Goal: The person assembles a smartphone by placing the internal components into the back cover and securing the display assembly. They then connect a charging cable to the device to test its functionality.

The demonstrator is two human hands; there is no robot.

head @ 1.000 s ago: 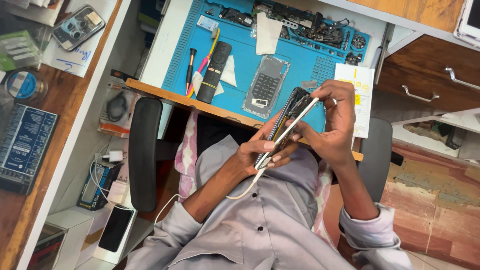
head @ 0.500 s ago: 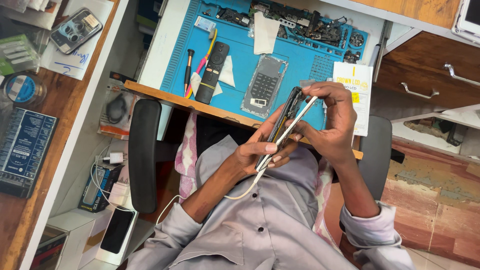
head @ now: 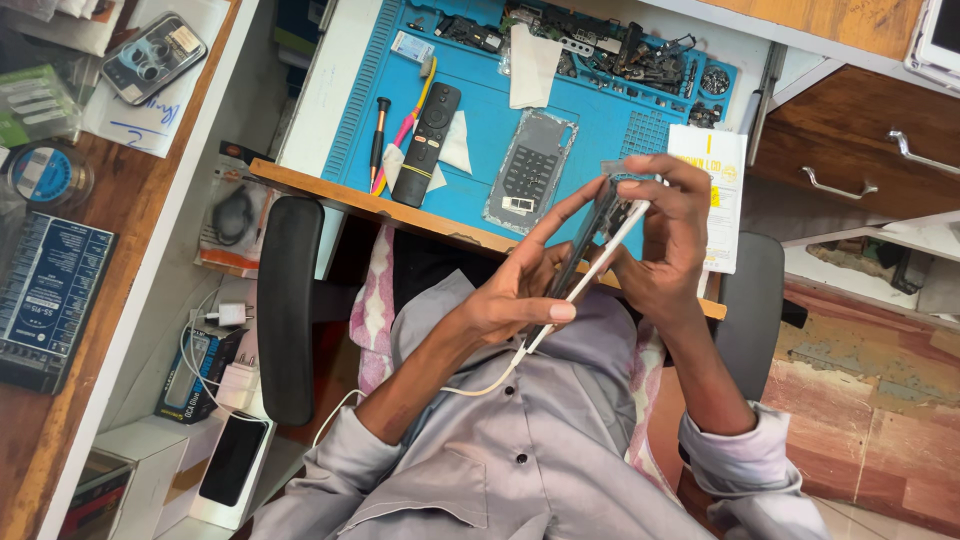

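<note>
Above blue mat, both hands grip opened phone.

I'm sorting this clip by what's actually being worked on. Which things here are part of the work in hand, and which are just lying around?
In hand:
- opened phone, held edge-on between left hand and right hand
- white cable trailing from its lower end

Lying about:
- black remote
- keypad panel
- screwdriver
- blue work mat
- yellow-printed paper
- phone parts at the mat's far edge
</note>
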